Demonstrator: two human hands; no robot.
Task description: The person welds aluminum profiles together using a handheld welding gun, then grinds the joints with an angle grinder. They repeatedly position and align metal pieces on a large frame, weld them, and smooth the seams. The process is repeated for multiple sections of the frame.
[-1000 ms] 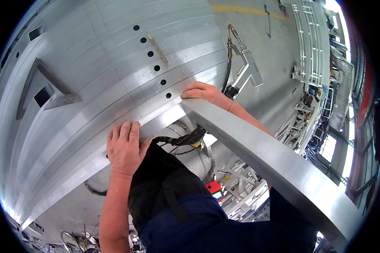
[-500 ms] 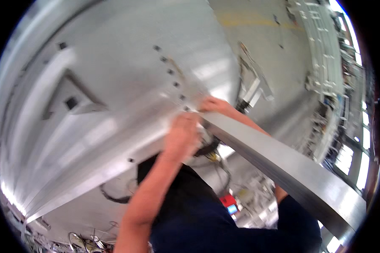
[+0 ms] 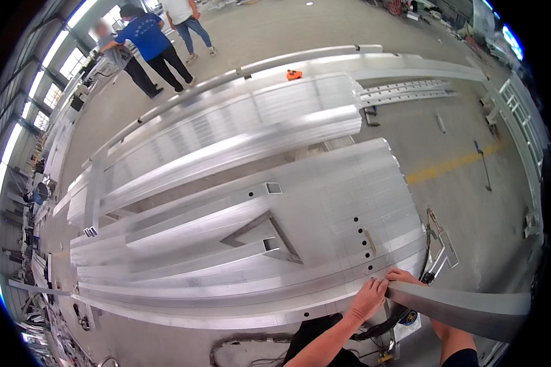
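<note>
A long rectangular metal tube (image 3: 459, 303) reaches in from the right edge, its near end at the front right corner of a ribbed aluminium panel (image 3: 324, 183). My left hand (image 3: 368, 300) is closed with curled fingers against that tube end; what its fingertips hold is hidden. On the tube's far side, my right hand (image 3: 403, 276) is closed at the same end, fingertips close to the left ones. The tube covers part of my right forearm. Beside my hands runs a row of dark round holes (image 3: 365, 243) in the panel.
On the panel lie a triangular metal frame (image 3: 286, 240) and two square tubes (image 3: 205, 221). Behind it stands another stack of aluminium profiles (image 3: 226, 125) with an orange tool (image 3: 294, 74). Black hoses (image 3: 373, 330) hang below my hands. Several people (image 3: 144, 37) stand at the far left.
The view has swung up and left, bringing the far stack and the people into sight. My hands remain at the tube's end beside the row of holes.
</note>
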